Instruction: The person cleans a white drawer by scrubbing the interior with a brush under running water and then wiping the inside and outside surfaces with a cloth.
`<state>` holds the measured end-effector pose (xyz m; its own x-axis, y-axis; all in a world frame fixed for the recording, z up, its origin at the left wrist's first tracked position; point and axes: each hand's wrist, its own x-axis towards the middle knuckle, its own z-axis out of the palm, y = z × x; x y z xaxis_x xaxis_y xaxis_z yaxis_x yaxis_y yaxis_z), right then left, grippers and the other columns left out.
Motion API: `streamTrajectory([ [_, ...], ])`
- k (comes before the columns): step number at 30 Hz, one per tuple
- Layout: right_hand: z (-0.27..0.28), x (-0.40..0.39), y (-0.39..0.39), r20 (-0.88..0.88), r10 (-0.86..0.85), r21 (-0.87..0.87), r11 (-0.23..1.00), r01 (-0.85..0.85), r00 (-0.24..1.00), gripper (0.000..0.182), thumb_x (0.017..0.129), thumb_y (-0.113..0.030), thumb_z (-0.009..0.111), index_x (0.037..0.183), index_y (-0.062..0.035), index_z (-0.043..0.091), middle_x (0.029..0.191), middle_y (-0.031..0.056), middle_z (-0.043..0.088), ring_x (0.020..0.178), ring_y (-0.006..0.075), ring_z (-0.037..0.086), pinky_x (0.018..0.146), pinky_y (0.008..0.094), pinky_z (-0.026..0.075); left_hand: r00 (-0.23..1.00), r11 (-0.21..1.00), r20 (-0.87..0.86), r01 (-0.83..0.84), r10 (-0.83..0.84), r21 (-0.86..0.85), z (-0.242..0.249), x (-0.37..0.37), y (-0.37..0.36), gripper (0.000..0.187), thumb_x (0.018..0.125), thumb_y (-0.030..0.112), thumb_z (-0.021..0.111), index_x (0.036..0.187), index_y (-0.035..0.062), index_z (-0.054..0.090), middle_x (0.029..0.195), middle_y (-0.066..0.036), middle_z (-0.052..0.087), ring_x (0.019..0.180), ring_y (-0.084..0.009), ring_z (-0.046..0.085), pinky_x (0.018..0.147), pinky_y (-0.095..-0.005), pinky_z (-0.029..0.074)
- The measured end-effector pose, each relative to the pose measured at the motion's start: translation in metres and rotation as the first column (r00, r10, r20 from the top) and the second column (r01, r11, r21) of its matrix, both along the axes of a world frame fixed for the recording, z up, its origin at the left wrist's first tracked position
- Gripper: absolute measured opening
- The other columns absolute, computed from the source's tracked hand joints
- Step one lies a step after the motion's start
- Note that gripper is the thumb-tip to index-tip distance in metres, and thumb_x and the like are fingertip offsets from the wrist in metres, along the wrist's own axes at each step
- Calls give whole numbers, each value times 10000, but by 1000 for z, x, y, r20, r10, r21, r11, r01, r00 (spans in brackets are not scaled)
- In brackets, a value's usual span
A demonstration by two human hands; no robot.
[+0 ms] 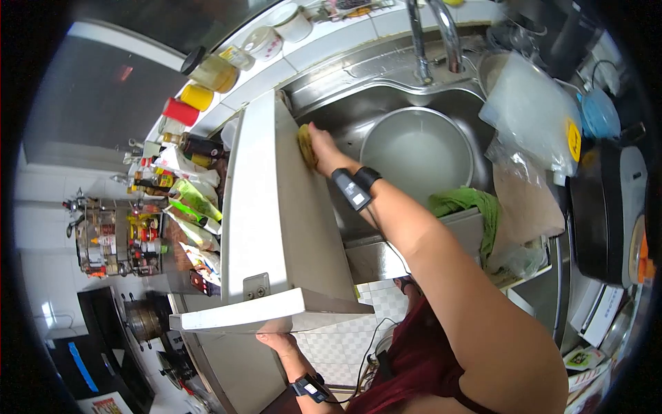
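My right hand (322, 146) is closed around a yellow sponge (304, 143), pressed against the inner-facing side of a long white drawer (255, 186). The drawer lies tilted along the left edge of the sink, its front panel (241, 312) toward me. Below that panel, my left hand (279, 343) grips its lower edge; some of its fingers are hidden. A steel sink (345, 114) is beside the drawer, and in it sits a large round basin (417, 110) of cloudy water.
A green cloth (465, 205) hangs over the sink's near edge. A faucet (452, 41) rises behind the basin. Plastic bags (531, 110) crowd the right side. Jars (210, 69) line the ledge, and bottles and packets (189, 200) stand left of the drawer.
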<state>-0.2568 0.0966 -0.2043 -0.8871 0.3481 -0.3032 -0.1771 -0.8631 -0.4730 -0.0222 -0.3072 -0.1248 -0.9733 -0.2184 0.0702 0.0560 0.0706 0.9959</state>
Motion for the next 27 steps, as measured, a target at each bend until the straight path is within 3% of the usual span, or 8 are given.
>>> streamTrajectory([
  [2, 51, 13, 20, -107, 99, -179, 977, -117, 989, 275, 916, -270, 538, 1070, -45, 579, 1020, 100, 622, 932, 229, 600, 813, 349, 488, 1000, 999, -5, -8, 8, 42, -9, -2, -11, 318, 920, 274, 494, 1052, -16, 478, 1017, -122, 554, 849, -225, 565, 707, -381, 509],
  [6, 132, 9, 40, -362, -129, 201, 956, 212, 923, 296, 774, -162, 718, 993, -9, 592, 966, 67, 629, 843, 202, 617, 725, 314, 495, 998, 996, 36, -54, 52, 66, 15, 2, 25, 326, 926, 287, 476, 1075, -1, 440, 1045, -146, 543, 891, -262, 586, 753, -423, 528],
  [8, 160, 8, 49, -227, -168, 815, 507, 281, 959, 346, 738, -225, 729, 975, -9, 600, 912, 118, 656, 839, 239, 637, 738, 330, 493, 997, 999, -65, -40, 42, 25, 3, 0, 17, 310, 919, 235, 479, 1099, -15, 441, 1048, -149, 556, 856, -255, 593, 750, -415, 530],
  [10, 190, 31, 44, -63, -31, 998, -32, 62, 998, 349, 773, -215, 700, 1041, -17, 594, 912, 137, 658, 768, 236, 618, 715, 320, 482, 990, 973, 10, -143, 143, 179, 3, -3, 16, 279, 907, 183, 507, 1076, -33, 458, 1017, -150, 568, 818, -235, 591, 731, -388, 530],
  [13, 201, 51, 23, -53, 41, 972, -227, 61, 998, 307, 732, -268, 711, 948, -63, 635, 906, 163, 641, 837, 344, 613, 733, 386, 480, 993, 994, -47, -112, 111, -16, 0, -3, 18, 355, 944, 310, 497, 963, -44, 507, 901, -125, 585, 764, -198, 580, 688, -337, 510],
  [21, 263, 179, 3, -207, 722, 978, 150, 143, 660, 184, 799, -38, 664, 978, -58, 626, 973, 68, 607, 902, 156, 570, 819, 274, 450, 992, 995, -127, 14, -26, -96, -7, -7, 15, 504, 919, 484, 496, 810, -6, 542, 716, -4, 558, 646, -107, 516, 574, -245, 412],
  [25, 259, 217, 15, -230, 679, 959, 281, 43, 698, 216, 842, -49, 615, 1053, -35, 572, 1075, 52, 575, 1015, 138, 521, 913, 273, 403, 980, 978, -181, 43, -81, -205, 12, -10, 34, 478, 928, 465, 497, 746, 24, 533, 659, 29, 523, 604, -80, 480, 548, -231, 371],
  [27, 242, 242, 18, -258, 504, 832, 549, -75, 824, 220, 878, -102, 591, 1088, -52, 547, 1117, 57, 552, 1052, 148, 509, 923, 280, 401, 970, 951, -194, 82, -144, -298, 16, -11, 38, 458, 931, 441, 507, 748, 22, 534, 666, 32, 512, 610, -77, 470, 554, -231, 375],
])
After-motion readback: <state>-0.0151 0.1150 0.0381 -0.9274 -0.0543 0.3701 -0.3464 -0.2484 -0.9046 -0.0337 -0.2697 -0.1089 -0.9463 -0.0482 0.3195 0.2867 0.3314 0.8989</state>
